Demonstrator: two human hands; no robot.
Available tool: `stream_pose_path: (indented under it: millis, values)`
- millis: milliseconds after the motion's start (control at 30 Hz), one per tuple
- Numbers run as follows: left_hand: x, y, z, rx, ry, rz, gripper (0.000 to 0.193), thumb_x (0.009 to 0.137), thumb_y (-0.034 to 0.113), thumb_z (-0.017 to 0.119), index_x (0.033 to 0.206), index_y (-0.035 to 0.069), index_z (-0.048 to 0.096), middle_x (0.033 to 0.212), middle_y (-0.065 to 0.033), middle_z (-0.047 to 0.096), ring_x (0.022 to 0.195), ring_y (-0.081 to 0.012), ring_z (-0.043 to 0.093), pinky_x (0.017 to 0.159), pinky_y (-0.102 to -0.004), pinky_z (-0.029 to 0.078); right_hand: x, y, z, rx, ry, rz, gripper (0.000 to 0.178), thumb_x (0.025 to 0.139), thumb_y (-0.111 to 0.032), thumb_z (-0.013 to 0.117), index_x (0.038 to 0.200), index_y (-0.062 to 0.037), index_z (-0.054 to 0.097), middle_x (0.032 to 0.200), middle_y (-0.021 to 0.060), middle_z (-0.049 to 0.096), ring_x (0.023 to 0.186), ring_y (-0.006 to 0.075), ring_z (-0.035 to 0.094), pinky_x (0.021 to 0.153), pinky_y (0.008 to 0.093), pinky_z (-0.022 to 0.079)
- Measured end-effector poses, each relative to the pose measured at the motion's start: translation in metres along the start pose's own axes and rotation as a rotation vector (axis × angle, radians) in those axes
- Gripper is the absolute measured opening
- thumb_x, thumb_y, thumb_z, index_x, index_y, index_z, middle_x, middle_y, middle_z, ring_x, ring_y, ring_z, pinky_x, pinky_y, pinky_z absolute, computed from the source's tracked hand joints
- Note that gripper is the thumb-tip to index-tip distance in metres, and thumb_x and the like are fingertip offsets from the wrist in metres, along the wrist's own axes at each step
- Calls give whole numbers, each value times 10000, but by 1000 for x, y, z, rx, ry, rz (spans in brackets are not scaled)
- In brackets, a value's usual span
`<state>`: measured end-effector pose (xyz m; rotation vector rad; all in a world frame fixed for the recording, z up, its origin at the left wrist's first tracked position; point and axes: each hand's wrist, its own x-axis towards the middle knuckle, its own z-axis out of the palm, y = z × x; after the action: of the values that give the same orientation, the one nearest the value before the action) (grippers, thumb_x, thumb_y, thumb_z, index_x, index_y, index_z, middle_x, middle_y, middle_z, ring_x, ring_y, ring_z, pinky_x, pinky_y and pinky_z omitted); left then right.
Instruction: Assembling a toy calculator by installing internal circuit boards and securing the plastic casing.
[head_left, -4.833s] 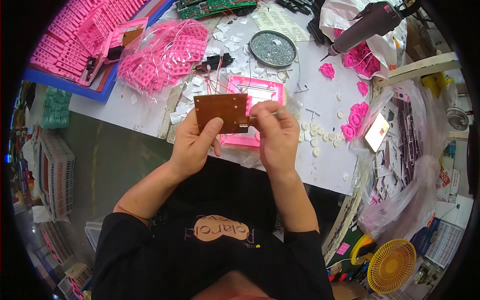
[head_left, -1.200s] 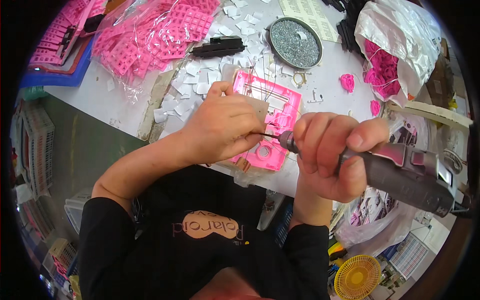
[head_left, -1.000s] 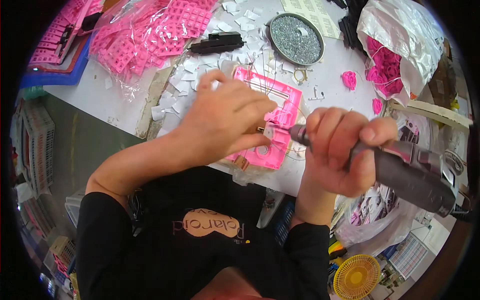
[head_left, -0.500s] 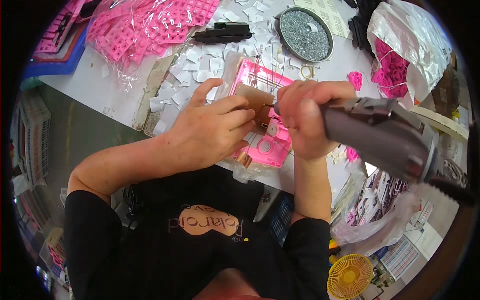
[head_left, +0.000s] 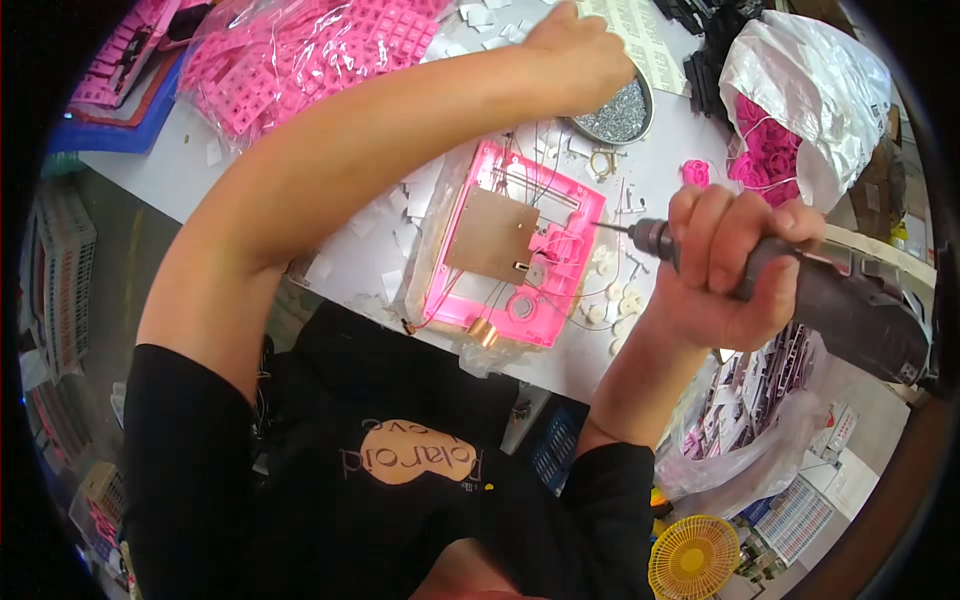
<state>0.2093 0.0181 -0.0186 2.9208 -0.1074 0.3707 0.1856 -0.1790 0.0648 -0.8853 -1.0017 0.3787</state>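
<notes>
My right hand (head_left: 740,250) is wrapped round a dark electric screwdriver (head_left: 835,300), held to the right of a pink plastic casing (head_left: 540,325). The screwdriver's thin bit points left, near the casing's right edge. A brown circuit board (head_left: 495,235) lies in the casing, with thin wires and a copper-coloured coil (head_left: 483,332) at its lower edge. My left hand (head_left: 580,60) reaches across to the far side, over a round metal dish (head_left: 649,105) of small silver screws. Its fingers are curled closed; what they pinch, if anything, is hidden.
A clear bag of pink moulded parts (head_left: 290,60) lies far left. At the right stand a white bag (head_left: 810,70) with pink pieces and a clear bag (head_left: 740,450) of metallic strips. White paper scraps, small white round parts (head_left: 625,310) and loose screws litter the table.
My left hand has left the circuit board and moved far forward to the screw dish. My right hand has drawn the screwdriver away from the board to the right.
</notes>
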Motion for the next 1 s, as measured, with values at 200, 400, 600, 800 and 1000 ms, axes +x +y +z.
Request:
stream_pose_path:
  millis: [200, 400, 600, 800, 1000]
  values:
    - [42, -8, 45, 108, -113, 47, 186, 846, 216, 610, 881, 120, 766, 870, -112, 742, 852, -292, 707, 876, -508, 450, -22, -9, -14, -88, 59, 21, 313, 976, -247, 578, 1205, -63, 470, 591, 18, 443, 472, 140, 412, 503, 320, 360]
    - [11, 14, -19, -320, -139, -26, 124, 828, 173, 647, 885, 127, 746, 897, -84, 740, 880, -281, 698, 897, -491, 426, -28, -9, 2, -46, 118, -6, 294, 976, -237, 584, 1195, -75, 473, 592, 17, 441, 471, 142, 418, 493, 320, 360]
    - [-151, 41, -54, -417, -24, 233, 134, 821, 152, 758, 923, 174, 674, 970, 24, 679, 950, -168, 620, 899, -417, 312, -32, -12, 34, 80, 36, -4, 293, 969, -299, 641, 1137, -119, 482, 607, 5, 495, 492, 144, 463, 530, 331, 388]
    - [-187, 50, -42, -618, 128, 127, 117, 864, 216, 743, 957, 168, 692, 878, 38, 669, 868, -155, 633, 906, -428, 331, -32, -6, 45, 56, -50, 68, 251, 997, -320, 582, 1157, -150, 489, 612, -43, 496, 475, 98, 447, 541, 296, 360]
    - [-182, 49, -41, -601, 159, 170, 126, 828, 206, 760, 925, 162, 693, 857, 25, 670, 834, -158, 629, 922, -428, 331, -38, -5, 50, 100, 59, 84, 334, 926, -278, 709, 1096, -120, 467, 592, 14, 495, 488, 161, 470, 537, 333, 409]
